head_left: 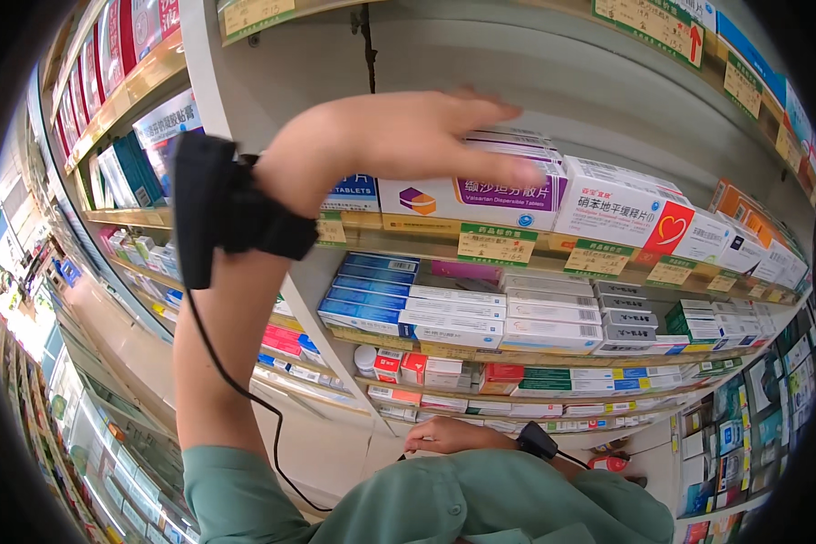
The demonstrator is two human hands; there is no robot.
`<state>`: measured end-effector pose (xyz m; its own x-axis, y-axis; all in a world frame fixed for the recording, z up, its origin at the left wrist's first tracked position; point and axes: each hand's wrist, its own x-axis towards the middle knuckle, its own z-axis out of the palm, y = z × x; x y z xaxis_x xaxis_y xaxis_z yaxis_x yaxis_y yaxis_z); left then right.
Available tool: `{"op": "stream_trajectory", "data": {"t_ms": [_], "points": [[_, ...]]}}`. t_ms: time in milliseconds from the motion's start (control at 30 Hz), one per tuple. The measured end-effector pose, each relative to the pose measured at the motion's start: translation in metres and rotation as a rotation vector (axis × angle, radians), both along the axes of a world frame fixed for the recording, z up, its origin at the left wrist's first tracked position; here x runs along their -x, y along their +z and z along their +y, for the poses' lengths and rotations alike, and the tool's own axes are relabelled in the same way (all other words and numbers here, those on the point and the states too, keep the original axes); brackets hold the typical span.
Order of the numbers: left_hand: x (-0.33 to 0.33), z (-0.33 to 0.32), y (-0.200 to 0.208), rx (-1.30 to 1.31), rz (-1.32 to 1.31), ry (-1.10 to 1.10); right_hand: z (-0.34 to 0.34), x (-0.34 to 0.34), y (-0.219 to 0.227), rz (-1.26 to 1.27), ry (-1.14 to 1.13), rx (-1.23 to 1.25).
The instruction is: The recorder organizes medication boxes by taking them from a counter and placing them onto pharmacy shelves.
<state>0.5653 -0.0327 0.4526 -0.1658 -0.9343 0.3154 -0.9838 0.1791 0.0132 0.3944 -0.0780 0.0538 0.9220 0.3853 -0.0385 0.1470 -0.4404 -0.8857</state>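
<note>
My left hand [408,140] reaches over a shelf of medicine boxes, palm down, its fingers stretched out and slightly blurred at the tips. Nothing shows in it. Just under its fingers stands a purple-and-white medicine box [426,201], partly covered by the hand. To the right of that lies a white box with a red heart panel [618,207]. My right hand [437,435] is low, close in front of my green shirt. Its fingers curl inward, and the shirt partly covers the hand, so whatever they may hold is hidden.
Price tags line the shelf edge [372,243]. On the shelf below are blue boxes [368,292] and white boxes [551,310]. A white upright panel [210,77] stands left of my hand. A black wrist strap [272,222] trails a cable [213,349] along my left arm.
</note>
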Motion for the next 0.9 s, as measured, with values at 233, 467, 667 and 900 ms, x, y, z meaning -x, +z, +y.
{"op": "stream_trajectory", "data": {"t_ms": [233, 467, 667, 900], "points": [[0.02, -0.021, 0.004, -0.175, -0.007, 0.003, 0.001, 0.001, -0.005, 0.004, 0.013, -0.04], [0.018, -0.028, 0.007, -0.222, 0.026, -0.097, -0.006, 0.012, -0.018, -0.11, -0.062, -0.07], [0.02, -0.03, 0.005, -0.192, 0.067, -0.222, -0.008, 0.014, -0.017, -0.102, -0.083, -0.057], [0.035, -0.024, 0.009, -0.182, 0.081, -0.253, -0.007, 0.018, -0.01, -0.067, -0.105, -0.094]]}}
